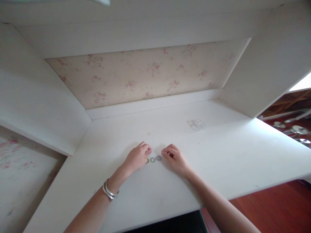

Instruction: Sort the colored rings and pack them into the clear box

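Observation:
My left hand (138, 156) rests over the white desk with thumb and fingers pinched together; anything in the pinch is too small to make out. Across a small gap, my right hand (175, 158) is also closed, fingertips pressed to the thumb, and its contents cannot be made out. Between and just below the hands lie small rings in a row: a yellowish ring (147, 160) partly behind the left fingers, a green ring (152, 160), and a greyish-purple ring (158, 158) beside the right fingertips. Farther back sits a thin pale-yellow ring (148, 133) by itself.
A crumpled clear plastic bag (196, 125) lies on the white desk (233, 139) at the back right. White side panels and an overhead board frame the desk, with floral wallpaper (150, 74) behind. Metal items (298, 130) stand beyond the right edge.

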{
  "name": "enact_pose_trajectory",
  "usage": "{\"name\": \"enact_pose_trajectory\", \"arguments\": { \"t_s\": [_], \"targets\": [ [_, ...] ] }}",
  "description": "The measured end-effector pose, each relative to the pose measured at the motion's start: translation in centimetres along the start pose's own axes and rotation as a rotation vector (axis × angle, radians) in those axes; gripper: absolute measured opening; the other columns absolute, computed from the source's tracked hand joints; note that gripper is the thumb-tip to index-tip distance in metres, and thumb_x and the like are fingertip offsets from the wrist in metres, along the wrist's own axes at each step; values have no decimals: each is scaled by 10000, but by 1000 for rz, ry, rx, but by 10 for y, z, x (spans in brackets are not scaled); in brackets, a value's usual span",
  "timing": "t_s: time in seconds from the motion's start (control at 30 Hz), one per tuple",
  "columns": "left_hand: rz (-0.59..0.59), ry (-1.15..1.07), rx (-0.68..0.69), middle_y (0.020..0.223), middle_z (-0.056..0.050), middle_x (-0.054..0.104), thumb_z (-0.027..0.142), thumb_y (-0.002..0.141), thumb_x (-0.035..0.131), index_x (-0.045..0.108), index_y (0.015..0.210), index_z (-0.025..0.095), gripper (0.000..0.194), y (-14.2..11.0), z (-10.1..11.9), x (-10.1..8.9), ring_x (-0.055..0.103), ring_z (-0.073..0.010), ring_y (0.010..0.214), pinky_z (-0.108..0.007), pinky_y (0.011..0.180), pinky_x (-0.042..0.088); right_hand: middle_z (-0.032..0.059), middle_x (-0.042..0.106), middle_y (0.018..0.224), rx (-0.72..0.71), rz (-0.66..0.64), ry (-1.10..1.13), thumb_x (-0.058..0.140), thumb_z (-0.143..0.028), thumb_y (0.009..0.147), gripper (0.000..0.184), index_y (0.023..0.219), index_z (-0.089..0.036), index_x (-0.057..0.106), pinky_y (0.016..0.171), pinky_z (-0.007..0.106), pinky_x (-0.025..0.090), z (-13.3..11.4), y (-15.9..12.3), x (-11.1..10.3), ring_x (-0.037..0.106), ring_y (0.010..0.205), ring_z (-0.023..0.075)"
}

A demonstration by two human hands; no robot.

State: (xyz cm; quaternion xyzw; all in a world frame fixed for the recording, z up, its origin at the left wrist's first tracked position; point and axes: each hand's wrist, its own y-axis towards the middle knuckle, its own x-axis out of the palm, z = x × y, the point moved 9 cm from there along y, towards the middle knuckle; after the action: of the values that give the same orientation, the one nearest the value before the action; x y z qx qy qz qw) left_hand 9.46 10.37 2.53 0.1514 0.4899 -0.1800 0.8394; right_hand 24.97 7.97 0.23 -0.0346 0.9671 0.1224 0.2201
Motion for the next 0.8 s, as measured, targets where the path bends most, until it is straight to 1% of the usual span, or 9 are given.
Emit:
{"name": "enact_pose_trajectory", "arguments": {
  "t_s": [0.1,0.2,0.37,0.57,0.8],
  "targets": [
    [-17,22,46,932,-14,591,283,920,410,594,915,229,191,-11,26,6,596,-141,814,-236,736,436,17,541,803,1,11,-3,488,-348,875,228,796,-199,641,557,232,393,-1,0,-1,469,580,89],
    [-25,60,71,919,-16,587,263,928,397,597,918,230,202,-16,38,15,597,-143,825,-232,724,436,18,542,805,-6,7,-6,474,-343,883,234,803,-201,642,566,232,396,-2,0,-1,478,600,95],
    [-29,92,85,906,-11,583,263,935,388,592,910,226,209,-16,41,23,599,-141,812,-233,723,441,16,546,805,-8,15,-6,472,-336,885,230,806,-202,642,579,232,400,-2,-1,-2,485,613,97],
    [-37,83,101,907,-12,582,261,937,384,594,922,225,214,-15,43,27,603,-142,816,-234,729,449,16,546,810,-9,18,8,471,-343,890,232,814,-204,641,590,235,402,-3,-1,-2,506,647,103],
    [-42,65,81,905,-15,589,246,932,385,606,935,227,222,-15,40,29,606,-148,823,-244,746,450,18,548,822,0,17,7,472,-333,888,222,824,-200,638,597,237,407,-2,-1,-3,506,642,102]
  ]
}}
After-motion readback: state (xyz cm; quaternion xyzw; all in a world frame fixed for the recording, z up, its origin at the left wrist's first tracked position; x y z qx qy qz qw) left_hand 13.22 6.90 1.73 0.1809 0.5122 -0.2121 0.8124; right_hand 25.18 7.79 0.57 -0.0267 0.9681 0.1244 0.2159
